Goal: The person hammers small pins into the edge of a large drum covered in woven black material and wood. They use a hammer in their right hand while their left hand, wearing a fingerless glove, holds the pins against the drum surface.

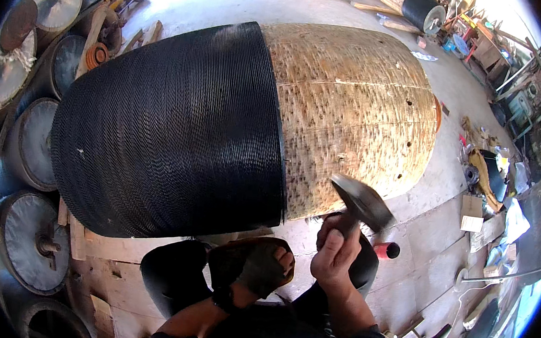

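The right hand's fingers [334,240] are closed around the handle of a hammer [363,204], thumb lying along it. The hammer's head, a little blurred, is raised beside the near edge of a big drum [353,125], over its pale half in this view. The left hand [262,269], in a dark glove that leaves the fingertips bare, lies over a dark tray [223,265] with a brown rim; its fingers are curled in, and whether they pinch anything I cannot tell. A black watch [223,298] sits on the left wrist. The tray rests at the person's lap, between the knees in dark trousers [172,273].

The drum lies on its side in front of the person, crossways. Its left part is wrapped in a black ridged covering [170,127], and its right part is bare pale wood, covered in small dark marks, with a few round holes toward the right end. Just beside the right knee, a red can [386,250] with a black end lies on the floor [417,268]. Farther right are a cardboard box [472,213] and scattered clutter. Along the left stand more drums with grey round ends [33,242]. At the far top right lies another roller [416,8], part wood, part black
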### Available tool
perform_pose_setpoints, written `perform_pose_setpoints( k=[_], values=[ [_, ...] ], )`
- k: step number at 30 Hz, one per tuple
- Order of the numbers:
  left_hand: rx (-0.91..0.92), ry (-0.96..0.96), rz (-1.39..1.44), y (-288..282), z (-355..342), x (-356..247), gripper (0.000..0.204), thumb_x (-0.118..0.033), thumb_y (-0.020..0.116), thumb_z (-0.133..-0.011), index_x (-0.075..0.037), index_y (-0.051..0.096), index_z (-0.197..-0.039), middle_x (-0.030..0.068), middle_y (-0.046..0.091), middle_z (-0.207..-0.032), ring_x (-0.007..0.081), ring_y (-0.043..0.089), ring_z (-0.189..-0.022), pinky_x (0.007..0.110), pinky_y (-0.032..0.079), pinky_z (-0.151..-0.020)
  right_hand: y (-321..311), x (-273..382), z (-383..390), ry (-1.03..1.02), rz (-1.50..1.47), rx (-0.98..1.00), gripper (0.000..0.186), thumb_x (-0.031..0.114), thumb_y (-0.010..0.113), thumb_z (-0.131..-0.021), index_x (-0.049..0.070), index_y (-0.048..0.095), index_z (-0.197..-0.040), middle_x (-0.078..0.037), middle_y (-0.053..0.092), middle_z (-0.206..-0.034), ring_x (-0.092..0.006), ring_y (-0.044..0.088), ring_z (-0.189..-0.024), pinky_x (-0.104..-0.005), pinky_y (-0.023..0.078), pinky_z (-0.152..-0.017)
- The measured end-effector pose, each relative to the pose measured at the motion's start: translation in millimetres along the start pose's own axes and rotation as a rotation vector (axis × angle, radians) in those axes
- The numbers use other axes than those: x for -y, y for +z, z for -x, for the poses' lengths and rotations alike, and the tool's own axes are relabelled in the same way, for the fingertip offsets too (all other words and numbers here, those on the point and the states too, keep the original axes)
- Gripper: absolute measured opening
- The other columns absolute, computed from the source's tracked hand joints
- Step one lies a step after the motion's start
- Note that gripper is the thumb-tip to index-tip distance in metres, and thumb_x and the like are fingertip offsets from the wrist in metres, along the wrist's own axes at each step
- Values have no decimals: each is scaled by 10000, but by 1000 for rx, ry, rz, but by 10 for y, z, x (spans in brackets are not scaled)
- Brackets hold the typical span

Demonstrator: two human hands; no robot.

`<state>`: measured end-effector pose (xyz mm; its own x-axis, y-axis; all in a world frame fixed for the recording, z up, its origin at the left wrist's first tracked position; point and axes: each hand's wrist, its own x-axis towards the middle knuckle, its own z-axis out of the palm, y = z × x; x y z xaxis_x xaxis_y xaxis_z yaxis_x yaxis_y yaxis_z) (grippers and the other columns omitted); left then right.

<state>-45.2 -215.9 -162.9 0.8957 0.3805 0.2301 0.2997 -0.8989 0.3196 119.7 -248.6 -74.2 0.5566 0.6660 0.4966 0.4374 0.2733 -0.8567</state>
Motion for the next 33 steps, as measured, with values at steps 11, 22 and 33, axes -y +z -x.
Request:
perform_pose_setpoints(
  k=[11, 22, 33],
  values=[
    [76, 153, -120, 446, 95, 90, 120, -192, 638, -794, -75, 662, -802, 89, 631, -816, 265, 597, -857, 407, 489, -791, 89, 114, -9, -92, -39, -112, 366, 296, 376, -1050, -19, 505, -918, -41, 517, -619, -119, 460, -534, -254, 358, -519],
    [95, 90, -189, 304, 63, -7, 143, -113, 597, -829, -22, 653, -925, 126, 646, -854, 286, 610, -850, 443, 487, -778, 58, -13, 74, 21, -120, -54, 142, 47, 441, -964, -42, 544, -1004, -99, 556, -698, -160, 534, -584, -298, 454, -556],
    [76, 69, -80, 174, 28, 12, 210, -72, 651, -793, -26, 605, -993, 139, 622, -893, 300, 606, -833, 449, 492, -764, 54, -31, 27, 15, 25, -25, 257, 197, 411, -1041, -10, 469, -899, -86, 534, -661, -145, 476, -507, -292, 371, -456]
  ],
)
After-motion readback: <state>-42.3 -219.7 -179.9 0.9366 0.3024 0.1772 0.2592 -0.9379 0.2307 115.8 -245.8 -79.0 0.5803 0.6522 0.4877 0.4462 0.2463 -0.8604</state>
